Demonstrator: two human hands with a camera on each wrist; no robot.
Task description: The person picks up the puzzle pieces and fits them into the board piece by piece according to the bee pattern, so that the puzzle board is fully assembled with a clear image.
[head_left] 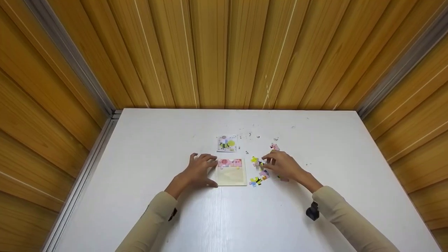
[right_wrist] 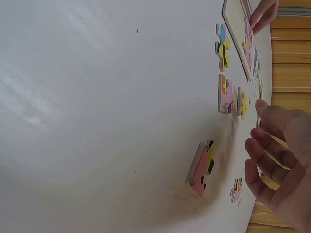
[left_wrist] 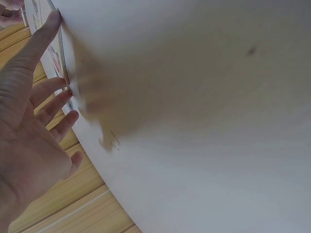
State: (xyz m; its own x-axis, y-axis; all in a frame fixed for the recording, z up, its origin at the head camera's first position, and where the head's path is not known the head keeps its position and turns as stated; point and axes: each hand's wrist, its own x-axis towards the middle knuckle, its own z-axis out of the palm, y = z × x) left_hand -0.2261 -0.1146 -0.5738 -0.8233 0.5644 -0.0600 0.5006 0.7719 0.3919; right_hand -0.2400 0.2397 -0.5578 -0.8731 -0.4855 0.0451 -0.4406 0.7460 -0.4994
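Note:
My left hand (head_left: 199, 170) rests at the left edge of a square wooden puzzle board (head_left: 231, 177), thumb at the near corner and fingertips toward the far one. In the left wrist view its fingers (left_wrist: 52, 106) are spread along that edge. Pink pieces (head_left: 229, 162) with round faces fill the board's far row; pale wood shows below. My right hand (head_left: 285, 164) is over the loose pieces, thumb and forefinger pinching a puzzle piece (right_wrist: 258, 122) seen edge-on. Close by lie a yellow-and-blue piece (head_left: 255, 181) and a pink-and-orange piece (head_left: 264, 174).
Behind the board lies a picture card (head_left: 227, 144) with a striped bee. Another pink piece (head_left: 274, 146) lies beyond my right hand, and a pink piece with a green mark (right_wrist: 198, 172) sits beneath it. Dark specks dot the white table (head_left: 157, 140); wood-patterned walls (head_left: 224, 52) surround it.

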